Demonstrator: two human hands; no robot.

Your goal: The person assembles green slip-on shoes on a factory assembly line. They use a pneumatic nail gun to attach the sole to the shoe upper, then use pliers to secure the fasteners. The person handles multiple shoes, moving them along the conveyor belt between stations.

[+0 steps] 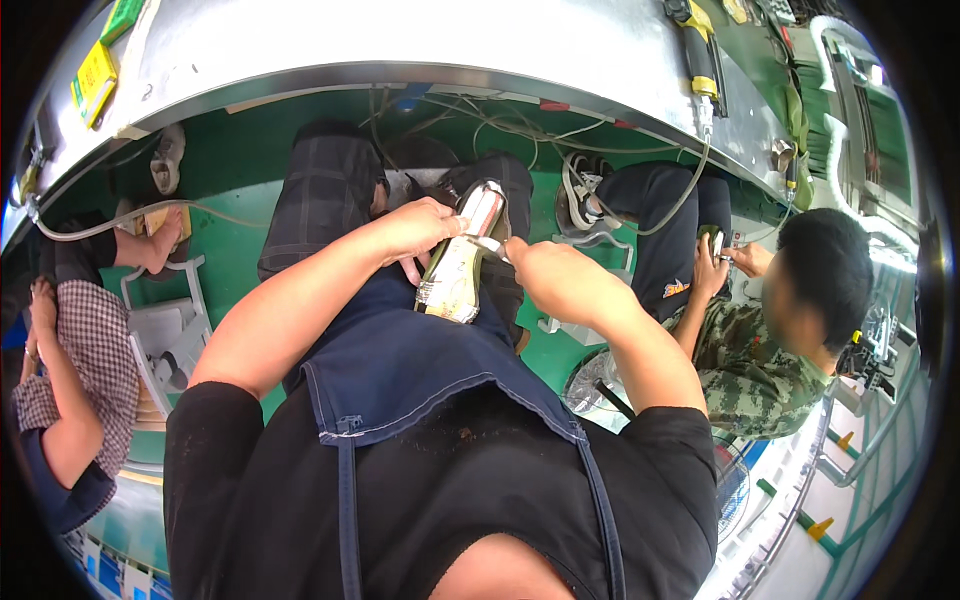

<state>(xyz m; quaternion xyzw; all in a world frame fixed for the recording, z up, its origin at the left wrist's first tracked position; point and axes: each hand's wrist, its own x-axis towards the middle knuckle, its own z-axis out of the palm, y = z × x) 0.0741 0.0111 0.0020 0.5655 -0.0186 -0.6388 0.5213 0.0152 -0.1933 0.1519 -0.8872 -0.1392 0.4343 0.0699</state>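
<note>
My left hand (pixel 418 232) grips a shoe-shaped piece (pixel 460 262) with a shiny metallic top and pale sole side, held over my lap and dark blue apron (pixel 400 360). My right hand (pixel 545 275) presses against the piece's right side and holds a small metal tool (pixel 490 243) whose tip touches it. Both forearms reach forward from my black sleeves. What kind of tool it is cannot be made out.
A curved metal workbench edge (pixel 400 75) runs above, with cables hanging under it. A person in a camouflage shirt (pixel 760 370) sits at my right, holding a small object. Another person in a checked shirt (pixel 85 370) sits at my left beside a white stool (pixel 165 330). Green floor lies below.
</note>
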